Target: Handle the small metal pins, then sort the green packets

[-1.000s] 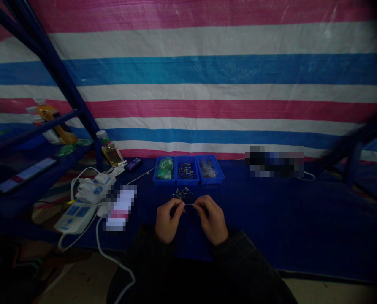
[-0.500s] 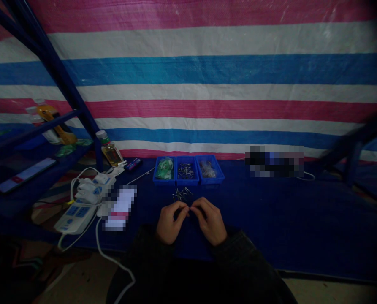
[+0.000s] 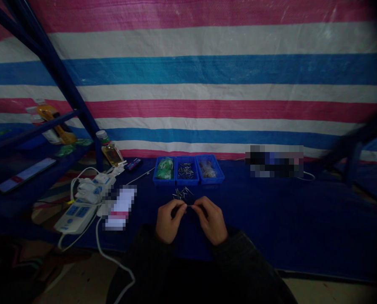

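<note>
since the frame half a second ago, the fingertips of the two hands have drawn slightly apart, and a small thin piece (image 3: 189, 206) now shows in the gap between them. the left hand (image 3: 168, 222) pinches one end between thumb and forefinger, and the right hand (image 3: 211, 222) pinches the other end the same way, so the piece spans the gap above the bench (image 3: 264, 219); its details are too small to tell. just beyond the fingertips lies a loose pile of thin metal pieces (image 3: 182, 194). farther past the hands, three blue trays stand side by side: the left tray (image 3: 164, 183) has green packets (image 3: 165, 169) in it, the middle tray (image 3: 187, 183) bears more metal pieces like those in the pile, and the right tray (image 3: 211, 181) contains clear, bag-like items (image 3: 207, 169). to the left of the hands is a pixelated, phone-like slab (image 3: 121, 207), with a white power strip (image 3: 71, 221) beyond it and a bottle (image 3: 111, 155) farther off. well away to the right of the hands, near the striped sheet (image 3: 207, 67), rests a pixelated dark object (image 3: 274, 161).
</note>
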The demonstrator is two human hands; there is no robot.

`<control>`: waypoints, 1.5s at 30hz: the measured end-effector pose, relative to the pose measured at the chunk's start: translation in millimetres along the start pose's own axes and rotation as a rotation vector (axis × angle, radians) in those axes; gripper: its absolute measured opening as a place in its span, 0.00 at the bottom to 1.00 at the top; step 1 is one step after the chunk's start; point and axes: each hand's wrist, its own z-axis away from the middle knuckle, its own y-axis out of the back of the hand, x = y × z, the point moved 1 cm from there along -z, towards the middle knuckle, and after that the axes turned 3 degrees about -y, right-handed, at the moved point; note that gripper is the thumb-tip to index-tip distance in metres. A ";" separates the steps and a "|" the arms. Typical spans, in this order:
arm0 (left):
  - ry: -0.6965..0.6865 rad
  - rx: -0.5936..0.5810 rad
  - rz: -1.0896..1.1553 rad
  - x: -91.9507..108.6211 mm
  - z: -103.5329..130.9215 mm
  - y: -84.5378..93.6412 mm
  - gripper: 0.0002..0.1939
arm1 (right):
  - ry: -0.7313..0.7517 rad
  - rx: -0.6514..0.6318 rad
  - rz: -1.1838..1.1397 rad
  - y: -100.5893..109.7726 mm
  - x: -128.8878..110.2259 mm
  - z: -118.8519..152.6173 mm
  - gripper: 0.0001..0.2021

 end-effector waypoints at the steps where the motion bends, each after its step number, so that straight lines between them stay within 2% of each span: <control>1: 0.005 0.009 0.005 0.0 0.1 0.2 0.10 | -0.001 0.006 -0.012 0.0 0.4 -0.1 0.08; 7: 0.031 0.015 0.026 -1.9 0.3 -0.1 0.10 | 0.012 0.009 -0.047 -0.3 1.0 -0.4 0.06; 25: -0.004 -0.121 0.016 -1.7 0.8 -2.7 0.12 | -0.013 -0.095 -0.048 -1.2 -0.1 0.9 0.07; 33: -0.004 -0.120 -0.002 0.4 0.4 -2.3 0.12 | -0.025 -0.122 -0.028 -0.4 -1.6 -0.1 0.09; 40: 0.003 -0.112 -0.004 -1.6 0.2 -1.8 0.12 | -0.005 -0.102 -0.057 -1.8 -0.4 1.3 0.04; 45: 0.011 -0.106 0.002 -2.3 -0.2 -2.4 0.11 | 0.026 -0.101 -0.072 -2.9 0.1 1.1 0.06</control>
